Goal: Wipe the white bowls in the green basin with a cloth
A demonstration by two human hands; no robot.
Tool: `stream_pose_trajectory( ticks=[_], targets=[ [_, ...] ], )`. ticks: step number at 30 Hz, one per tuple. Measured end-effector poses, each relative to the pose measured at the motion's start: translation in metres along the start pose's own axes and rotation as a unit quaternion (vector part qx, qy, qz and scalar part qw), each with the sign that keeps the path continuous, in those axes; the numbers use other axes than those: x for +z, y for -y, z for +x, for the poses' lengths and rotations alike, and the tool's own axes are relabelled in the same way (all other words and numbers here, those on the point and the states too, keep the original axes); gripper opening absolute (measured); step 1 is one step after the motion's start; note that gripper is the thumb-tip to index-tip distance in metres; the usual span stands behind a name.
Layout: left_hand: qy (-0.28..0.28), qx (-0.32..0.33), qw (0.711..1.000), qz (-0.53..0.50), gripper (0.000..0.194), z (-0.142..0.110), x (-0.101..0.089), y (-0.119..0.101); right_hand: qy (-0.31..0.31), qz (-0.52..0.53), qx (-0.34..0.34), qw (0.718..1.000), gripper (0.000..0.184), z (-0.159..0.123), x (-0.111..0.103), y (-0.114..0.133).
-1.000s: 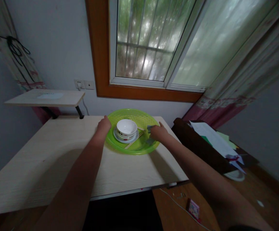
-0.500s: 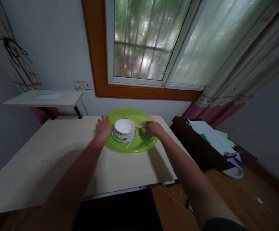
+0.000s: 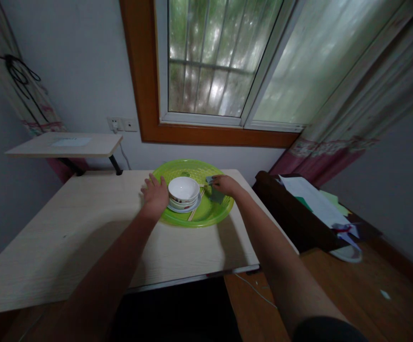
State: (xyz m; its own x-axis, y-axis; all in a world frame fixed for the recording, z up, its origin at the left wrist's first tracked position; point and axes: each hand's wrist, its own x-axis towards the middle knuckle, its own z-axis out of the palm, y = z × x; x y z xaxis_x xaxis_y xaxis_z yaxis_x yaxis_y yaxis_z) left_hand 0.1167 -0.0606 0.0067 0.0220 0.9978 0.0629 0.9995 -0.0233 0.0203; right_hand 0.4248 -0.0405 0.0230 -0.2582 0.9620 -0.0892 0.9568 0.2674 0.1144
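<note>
A round green plastic tray point(image 3: 206, 222) lies on the pale wooden table. On its left side stands a stack of white bowls point(image 3: 183, 189) with a coloured pattern, set on a light plate point(image 3: 195, 206). My left hand point(image 3: 155, 195), fingers spread, is over the tray's left rim and right beside the bowls; whether it touches them I cannot tell. My right hand point(image 3: 225, 185) is closed on a grey-green cloth point(image 3: 216, 195) over the tray's right side. Pale chopsticks point(image 3: 192, 212) lie in the tray, partly hidden by the plate.
A small raised shelf point(image 3: 64, 148) with a paper on it stands at the table's back left. Behind the tray are the wall and a window point(image 3: 213, 61). A dark brown cabinet point(image 3: 285, 216) with papers on top is to the right of the table.
My left hand has moved slightly right, closer to the bowls, with its fingers more spread. My right hand has shifted a little left and up with the cloth. The chopsticks have shifted slightly.
</note>
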Motion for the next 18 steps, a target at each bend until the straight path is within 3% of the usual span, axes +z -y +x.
stream_pose_trajectory(
  ticks=[5,11,15,18],
  targets=[
    [-0.03,0.017,0.999,0.003,0.065,0.01,-0.012,0.002,-0.006,0.002,-0.015,1.0,0.037,0.003,0.003,-0.004],
    [-0.036,0.052,0.998,-0.021,0.065,0.065,-0.011,0.021,-0.007,0.001,-0.03,1.0,0.039,0.004,0.005,-0.007],
    [0.051,0.049,0.995,-0.072,0.071,0.095,0.0,0.033,-0.012,0.0,-0.034,0.999,0.038,0.002,0.003,-0.006],
    [0.06,0.054,0.993,-0.091,0.07,0.101,0.007,0.037,-0.012,0.0,-0.038,0.999,0.039,0.002,0.003,-0.007]
  ],
)
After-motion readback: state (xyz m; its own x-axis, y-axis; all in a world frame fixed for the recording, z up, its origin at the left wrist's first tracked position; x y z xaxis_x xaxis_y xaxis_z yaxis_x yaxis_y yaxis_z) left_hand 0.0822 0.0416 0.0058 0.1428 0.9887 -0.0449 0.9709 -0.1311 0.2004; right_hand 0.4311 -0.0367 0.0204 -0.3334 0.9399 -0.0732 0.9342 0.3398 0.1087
